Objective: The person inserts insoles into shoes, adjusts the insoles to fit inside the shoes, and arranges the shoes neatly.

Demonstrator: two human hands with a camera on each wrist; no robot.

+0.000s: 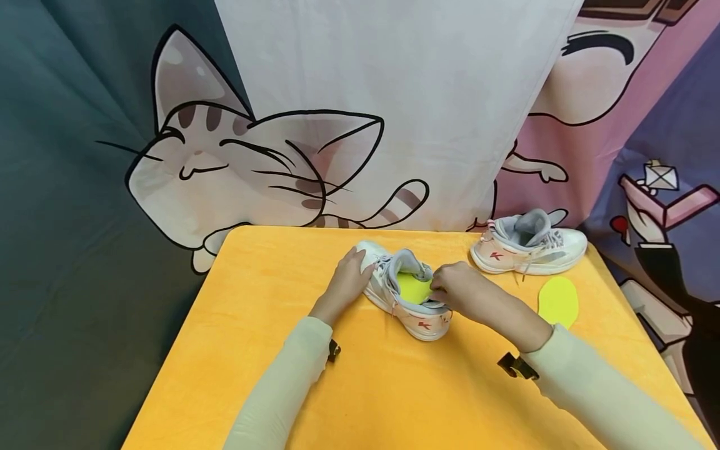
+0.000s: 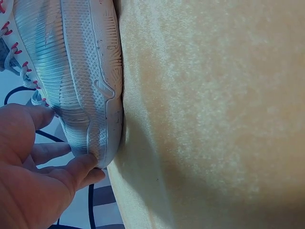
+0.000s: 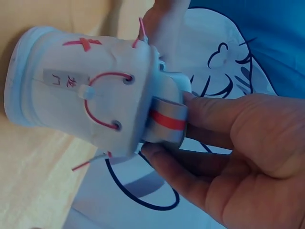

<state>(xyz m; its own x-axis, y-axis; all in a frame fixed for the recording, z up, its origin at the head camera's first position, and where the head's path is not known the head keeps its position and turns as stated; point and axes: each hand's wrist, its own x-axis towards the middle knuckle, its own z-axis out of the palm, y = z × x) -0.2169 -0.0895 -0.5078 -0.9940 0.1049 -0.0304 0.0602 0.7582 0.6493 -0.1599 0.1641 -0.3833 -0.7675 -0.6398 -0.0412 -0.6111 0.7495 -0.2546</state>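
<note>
A white shoe (image 1: 422, 326) stands on the table with its toe pointing away to the left. A yellow-green insole (image 1: 413, 288) lies inside its opening. The left hand (image 1: 347, 278) grips the toe; in the left wrist view, that hand's (image 2: 35, 171) thumb and fingers are on both sides of the shoe's tip (image 2: 90, 86). At the rear of the opening is the right hand (image 1: 464, 289). The right wrist view shows this hand (image 3: 252, 152) pinching the collar above the heel (image 3: 52, 86), near a striped pull tab (image 3: 169, 120). The fingertips inside are partly hidden.
The other white shoe (image 1: 531, 253) stands at the table's back right, toe to the right. Just in front of it, a loose yellow-green insole (image 1: 559, 302) lies flat on the yellow table cover (image 1: 349, 400). A curtain with cartoon prints (image 1: 371, 69) hangs behind the table.
</note>
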